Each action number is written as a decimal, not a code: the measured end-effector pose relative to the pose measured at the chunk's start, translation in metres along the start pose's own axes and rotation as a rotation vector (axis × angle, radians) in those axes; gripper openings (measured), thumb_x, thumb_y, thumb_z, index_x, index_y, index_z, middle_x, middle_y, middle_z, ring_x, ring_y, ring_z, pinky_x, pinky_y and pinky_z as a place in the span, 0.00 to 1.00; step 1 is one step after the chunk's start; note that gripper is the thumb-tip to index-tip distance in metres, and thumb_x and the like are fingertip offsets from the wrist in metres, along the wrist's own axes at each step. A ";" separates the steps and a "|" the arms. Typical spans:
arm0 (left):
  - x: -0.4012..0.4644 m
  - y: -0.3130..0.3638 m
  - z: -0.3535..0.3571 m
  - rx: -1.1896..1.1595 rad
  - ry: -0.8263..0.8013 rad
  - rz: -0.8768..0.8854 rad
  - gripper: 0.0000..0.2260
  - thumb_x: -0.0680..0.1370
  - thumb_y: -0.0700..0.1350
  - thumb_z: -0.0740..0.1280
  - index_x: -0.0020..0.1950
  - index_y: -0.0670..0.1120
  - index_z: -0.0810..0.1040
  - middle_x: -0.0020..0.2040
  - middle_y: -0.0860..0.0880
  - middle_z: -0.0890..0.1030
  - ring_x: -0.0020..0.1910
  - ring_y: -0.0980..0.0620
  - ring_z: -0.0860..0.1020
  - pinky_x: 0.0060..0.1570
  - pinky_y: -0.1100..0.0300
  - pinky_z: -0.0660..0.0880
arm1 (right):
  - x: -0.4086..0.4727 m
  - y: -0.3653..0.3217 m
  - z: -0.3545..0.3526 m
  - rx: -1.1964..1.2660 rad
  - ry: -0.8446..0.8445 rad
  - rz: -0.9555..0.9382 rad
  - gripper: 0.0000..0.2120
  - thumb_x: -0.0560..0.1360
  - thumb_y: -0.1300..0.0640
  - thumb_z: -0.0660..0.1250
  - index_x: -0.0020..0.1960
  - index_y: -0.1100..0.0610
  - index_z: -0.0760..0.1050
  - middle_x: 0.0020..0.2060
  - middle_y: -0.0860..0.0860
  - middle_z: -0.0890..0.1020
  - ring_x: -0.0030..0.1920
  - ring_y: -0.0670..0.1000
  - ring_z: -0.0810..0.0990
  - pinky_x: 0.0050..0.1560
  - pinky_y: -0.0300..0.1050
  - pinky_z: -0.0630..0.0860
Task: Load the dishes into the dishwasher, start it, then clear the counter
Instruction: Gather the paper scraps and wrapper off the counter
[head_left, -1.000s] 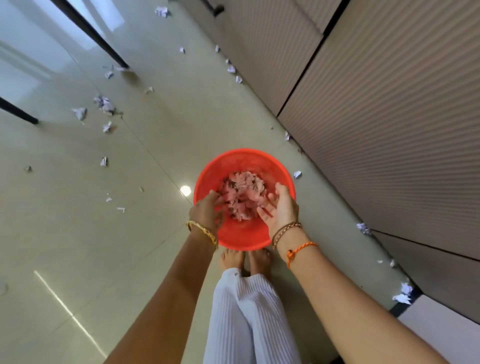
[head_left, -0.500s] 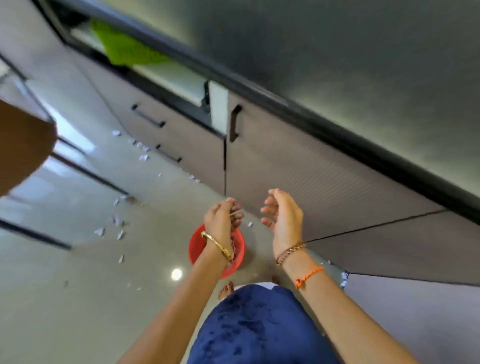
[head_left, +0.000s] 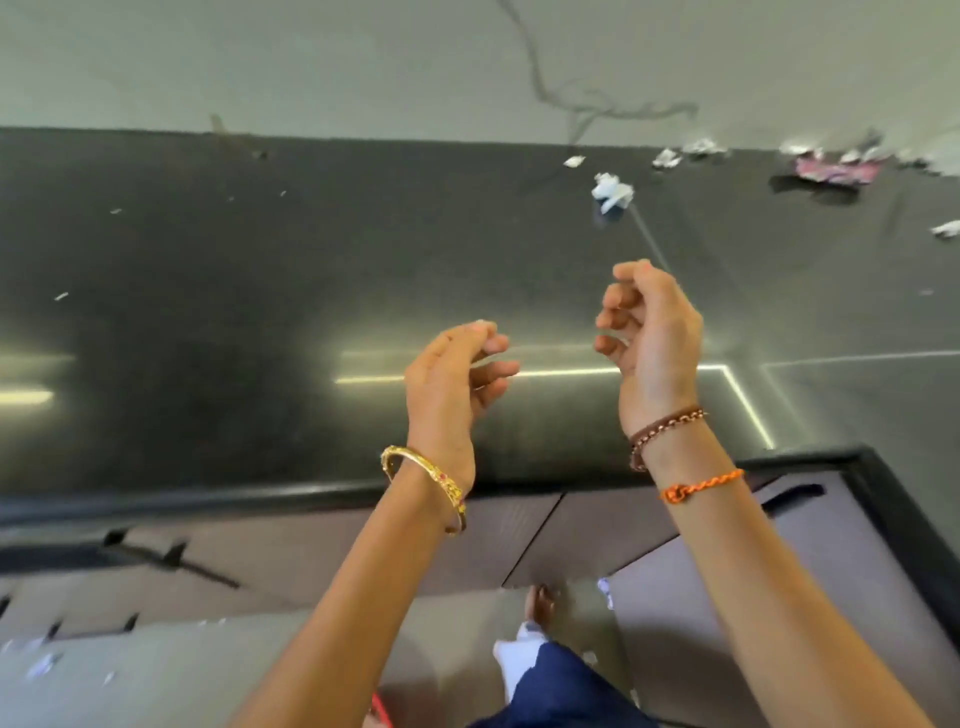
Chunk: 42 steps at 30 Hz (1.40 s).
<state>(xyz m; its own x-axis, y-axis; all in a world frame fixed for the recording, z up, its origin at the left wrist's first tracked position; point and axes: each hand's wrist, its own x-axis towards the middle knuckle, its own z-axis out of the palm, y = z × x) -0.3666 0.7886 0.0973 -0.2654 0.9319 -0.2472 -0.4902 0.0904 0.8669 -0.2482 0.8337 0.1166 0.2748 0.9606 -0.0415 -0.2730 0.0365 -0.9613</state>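
Both hands are up over the dark desk (head_left: 218, 322) and they hold nothing. The left hand (head_left: 449, 384) has its fingers loosely curled with no grip on anything. The right hand (head_left: 649, 338) is the same, fingers bent and loose, nothing inside them. The two hands are near each other, palms turned inward.

The job left here looks like clearing the desk. The mess is paper scraps. The biggest one is a crumpled white scrap (head_left: 612, 192), past the right hand's fingertips and farther from the body. More small white bits (head_left: 685, 151) lie beyond it, along the back edge. Far off to the right of the right hand is a pink wrapper (head_left: 835, 170); it is blurry, so it may be something else. A few tiny specks (head_left: 61, 296) lie well away to the left of the left hand.

To do this step well, start with the right hand, since the crumpled scrap is closest to it. Reach forward, pinch it softly with thumb and two fingers, and lift. Paper this light can slide or blow away, so come down from above, not from the side. For the tiny bits, it would be better to sweep them together with the flat edge of one hand into the cupped other hand. Sweep toward the body, but stop before the front edge (head_left: 260, 493) so nothing falls on the floor (head_left: 156, 670), where some scraps already lie.
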 end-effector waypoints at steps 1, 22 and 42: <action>0.016 -0.001 0.014 0.006 0.003 -0.006 0.06 0.78 0.42 0.62 0.41 0.46 0.75 0.36 0.51 0.78 0.34 0.55 0.77 0.34 0.66 0.74 | 0.021 -0.002 -0.004 -0.037 0.014 -0.018 0.10 0.75 0.58 0.62 0.36 0.51 0.73 0.26 0.44 0.73 0.25 0.42 0.70 0.25 0.34 0.66; 0.343 -0.037 0.207 -0.304 0.203 -0.041 0.09 0.81 0.42 0.57 0.45 0.43 0.74 0.43 0.47 0.77 0.45 0.51 0.78 0.50 0.63 0.74 | 0.368 0.060 -0.008 -1.040 -0.330 -0.528 0.11 0.70 0.64 0.69 0.53 0.57 0.80 0.53 0.52 0.81 0.53 0.53 0.77 0.52 0.27 0.60; 0.371 -0.046 0.203 -0.490 0.038 -0.178 0.14 0.81 0.50 0.55 0.49 0.42 0.76 0.47 0.46 0.79 0.45 0.48 0.79 0.46 0.57 0.77 | 0.372 0.075 0.014 -0.646 -0.409 -0.880 0.09 0.73 0.51 0.65 0.47 0.54 0.80 0.48 0.41 0.79 0.59 0.36 0.70 0.62 0.38 0.68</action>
<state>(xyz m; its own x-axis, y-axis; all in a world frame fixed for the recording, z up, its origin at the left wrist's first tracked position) -0.2740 1.2014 0.0533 -0.1684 0.9029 -0.3955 -0.8591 0.0623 0.5080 -0.1794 1.1976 0.0324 -0.2140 0.6951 0.6864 0.4165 0.7005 -0.5795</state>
